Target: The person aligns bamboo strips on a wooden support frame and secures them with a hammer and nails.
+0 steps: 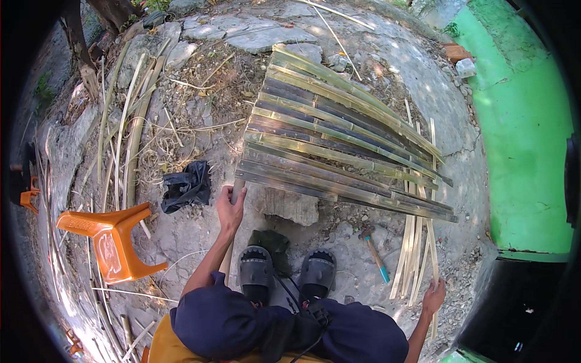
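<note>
Navy-clad knees are closest to the camera, with two dark sandals just past them on the ground. Hands are well apart, both clamped on something: left hand round a pole at the near left corner of the bamboo slat panel, right hand on a thin pale strip. Panel's around mid-ground, slats bunching toward the right end. Hammer sits right of the feet, orange plastic seat nearer the ground's left edge.
</note>
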Motion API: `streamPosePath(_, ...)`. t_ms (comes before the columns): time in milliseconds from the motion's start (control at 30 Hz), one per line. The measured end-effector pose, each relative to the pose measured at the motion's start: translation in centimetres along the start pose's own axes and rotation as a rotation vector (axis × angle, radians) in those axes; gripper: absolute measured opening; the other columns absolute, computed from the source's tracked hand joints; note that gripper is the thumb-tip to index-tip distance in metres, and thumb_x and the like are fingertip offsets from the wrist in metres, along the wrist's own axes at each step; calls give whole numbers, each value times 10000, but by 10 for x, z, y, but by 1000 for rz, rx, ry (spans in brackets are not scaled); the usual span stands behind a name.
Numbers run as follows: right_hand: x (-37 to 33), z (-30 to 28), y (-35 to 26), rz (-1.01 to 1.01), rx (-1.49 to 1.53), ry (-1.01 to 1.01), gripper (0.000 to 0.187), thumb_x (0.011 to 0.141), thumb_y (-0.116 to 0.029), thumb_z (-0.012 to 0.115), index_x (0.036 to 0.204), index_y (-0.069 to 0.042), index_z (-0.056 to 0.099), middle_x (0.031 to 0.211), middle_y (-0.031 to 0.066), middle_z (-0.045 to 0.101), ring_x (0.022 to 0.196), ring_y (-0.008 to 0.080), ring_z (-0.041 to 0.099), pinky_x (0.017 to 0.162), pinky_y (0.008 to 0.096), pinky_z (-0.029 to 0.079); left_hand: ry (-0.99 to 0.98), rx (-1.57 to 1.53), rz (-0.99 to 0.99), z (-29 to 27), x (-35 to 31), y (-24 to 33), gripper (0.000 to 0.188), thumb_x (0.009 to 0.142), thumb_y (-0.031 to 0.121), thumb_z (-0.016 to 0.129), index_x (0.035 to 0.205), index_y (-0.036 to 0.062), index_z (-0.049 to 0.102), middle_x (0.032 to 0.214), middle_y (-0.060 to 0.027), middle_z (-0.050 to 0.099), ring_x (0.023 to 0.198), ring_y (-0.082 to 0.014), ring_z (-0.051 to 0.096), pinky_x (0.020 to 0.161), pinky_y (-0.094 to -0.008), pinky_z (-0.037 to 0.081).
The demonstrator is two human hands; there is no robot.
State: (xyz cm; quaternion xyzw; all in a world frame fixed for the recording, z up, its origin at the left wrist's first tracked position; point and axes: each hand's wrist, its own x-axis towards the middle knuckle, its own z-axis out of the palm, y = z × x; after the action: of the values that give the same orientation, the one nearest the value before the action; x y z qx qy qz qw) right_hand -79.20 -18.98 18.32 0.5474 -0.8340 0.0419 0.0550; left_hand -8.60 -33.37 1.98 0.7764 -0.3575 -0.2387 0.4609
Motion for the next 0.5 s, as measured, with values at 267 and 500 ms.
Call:
streamPosePath(267, -53, -49, 63, 98, 65, -251, 245, 1040, -164, 559, 1226, -17, 622, 1117, 273, 676, 1020, 451, 662, 871, 525, 489, -91, 17, -33, 38, -1, -13, 421, 957, 382, 727, 994, -29, 642, 772, -228, 696, 694, -371, 689, 684, -472, 515)
streamPosePath(500, -161, -3, 105, 122, -217, -139, 252, 1045, -169, 554, 1234, -10, 604, 1191, 246, 668, 988, 461, 654, 829, 529, 494, -113, 77, -53, 36, 1, -25, 417, 962, 387, 715, 992, -19, 623, 795, -268, 693, 725, -442, 688, 685, -506, 512)
